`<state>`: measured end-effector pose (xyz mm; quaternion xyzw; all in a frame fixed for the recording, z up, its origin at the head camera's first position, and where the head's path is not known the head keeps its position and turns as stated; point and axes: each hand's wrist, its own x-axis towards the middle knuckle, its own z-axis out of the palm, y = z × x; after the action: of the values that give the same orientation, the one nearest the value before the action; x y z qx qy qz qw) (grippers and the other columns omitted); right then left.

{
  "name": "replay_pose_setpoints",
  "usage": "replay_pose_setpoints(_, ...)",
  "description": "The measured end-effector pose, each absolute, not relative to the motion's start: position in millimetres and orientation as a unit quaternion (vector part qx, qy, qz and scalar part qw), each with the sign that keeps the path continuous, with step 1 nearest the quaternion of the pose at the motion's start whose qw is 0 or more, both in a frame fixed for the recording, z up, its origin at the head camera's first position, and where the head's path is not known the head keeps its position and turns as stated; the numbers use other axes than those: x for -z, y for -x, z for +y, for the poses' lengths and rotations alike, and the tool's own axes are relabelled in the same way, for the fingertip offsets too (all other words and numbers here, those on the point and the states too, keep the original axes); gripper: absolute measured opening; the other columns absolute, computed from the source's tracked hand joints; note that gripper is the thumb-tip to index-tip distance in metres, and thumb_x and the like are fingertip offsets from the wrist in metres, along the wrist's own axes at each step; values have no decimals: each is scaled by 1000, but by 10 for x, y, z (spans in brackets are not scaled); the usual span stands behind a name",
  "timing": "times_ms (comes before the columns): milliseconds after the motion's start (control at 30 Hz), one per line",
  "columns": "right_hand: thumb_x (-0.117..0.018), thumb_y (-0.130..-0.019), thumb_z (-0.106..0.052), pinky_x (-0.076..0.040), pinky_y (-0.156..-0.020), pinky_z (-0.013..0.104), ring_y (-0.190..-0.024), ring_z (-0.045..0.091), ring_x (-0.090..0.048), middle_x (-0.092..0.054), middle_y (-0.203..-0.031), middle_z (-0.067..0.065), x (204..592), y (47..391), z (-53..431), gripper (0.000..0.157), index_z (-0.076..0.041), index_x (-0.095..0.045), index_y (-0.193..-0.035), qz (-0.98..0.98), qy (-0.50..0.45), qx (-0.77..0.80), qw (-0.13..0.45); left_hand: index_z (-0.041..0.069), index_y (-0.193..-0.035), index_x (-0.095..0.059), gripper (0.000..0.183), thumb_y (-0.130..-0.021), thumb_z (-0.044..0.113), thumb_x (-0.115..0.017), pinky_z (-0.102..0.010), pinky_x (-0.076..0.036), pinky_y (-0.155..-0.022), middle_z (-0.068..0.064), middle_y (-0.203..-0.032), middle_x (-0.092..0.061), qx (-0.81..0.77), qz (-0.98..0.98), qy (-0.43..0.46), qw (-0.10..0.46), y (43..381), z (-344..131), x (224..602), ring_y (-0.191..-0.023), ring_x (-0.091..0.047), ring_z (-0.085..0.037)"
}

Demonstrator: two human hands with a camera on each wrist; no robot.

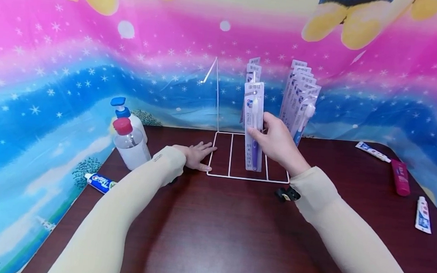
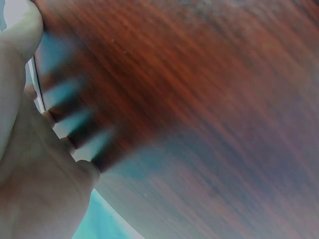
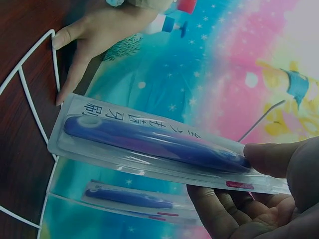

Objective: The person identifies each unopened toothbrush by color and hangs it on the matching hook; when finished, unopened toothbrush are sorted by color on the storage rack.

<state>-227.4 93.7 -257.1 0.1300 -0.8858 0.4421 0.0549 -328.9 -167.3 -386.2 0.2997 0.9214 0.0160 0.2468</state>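
Observation:
My right hand (image 1: pixel 278 141) pinches a packaged toothbrush (image 1: pixel 254 150) between thumb and fingers, upright over the middle of the white wire rack (image 1: pixel 247 179). In the right wrist view the purple handle (image 3: pixel 149 142) shows through the clear pack. Behind it, more toothbrush packs (image 1: pixel 253 68) hang in a row, partly hidden. To the right hangs a longer row of toothbrush packs (image 1: pixel 304 90). My left hand (image 1: pixel 197 155) rests on the table with fingers spread, its fingertips and thumb at the left side of the rack's base. A bare wire hook (image 1: pixel 208 71) stands at the rack's left.
At the left stand a bottle with a red cap (image 1: pixel 132 146) and a blue-topped pump bottle (image 1: pixel 120 105). A blue toothpaste tube (image 1: pixel 99 183) lies before them. On the right lie a white tube (image 1: pixel 373 152), a dark pink tube (image 1: pixel 400 177) and a small tube (image 1: pixel 424 215).

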Motion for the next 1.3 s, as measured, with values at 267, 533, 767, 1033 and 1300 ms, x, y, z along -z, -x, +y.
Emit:
replay_pose_setpoints(267,-58,-91,-26,-51,-71,41,-90,21,-62,-61,-110,10,2601,2567,902,38,-9,-51,-124,-889,-105,-443,41,16,-149,-3,84,-89,54,-47,-51,-9,-107,-11,-153,4,-17,921,-300,247,3307,-1684,3879,-137,5,-35)
replay_pose_setpoints(533,-57,-92,-24,-50,-75,41,-96,22,-59,-58,-115,9,2643,2817,858,38,-8,-50,-126,-882,-79,-462,38,15,-149,-4,83,-90,52,-48,-53,-9,-107,-12,-153,3,-25,921,-301,247,3314,-1671,3923,-137,4,-36)
replay_pose_setpoints(767,-58,-91,-25,-49,-79,41,-101,24,-58,-58,-117,11,2679,2943,844,40,-7,-50,-127,-879,-66,-471,38,17,-149,-3,84,-89,54,-48,-52,-10,-107,-10,-153,4,-25,919,-303,249,3290,-1664,3908,-137,5,-35)
replay_pose_setpoints(1033,-58,-92,-26,-47,-83,43,-106,24,-56,-56,-122,10,2673,3020,837,44,-9,-47,-131,-879,-62,-471,33,16,-149,-4,83,-89,54,-47,-53,-10,-107,-11,-153,4,-23,921,-305,239,3294,-1675,3910,-137,4,-36)
replay_pose_setpoints(1300,-60,-90,-25,-47,-83,42,-105,24,-56,-55,-122,10,2644,3029,818,46,-8,-47,-131,-883,-64,-465,26,15,-149,-4,83,-90,53,-48,-52,-9,-107,-12,-153,4,-21,922,-300,242,3301,-1688,3898,-137,4,-37)
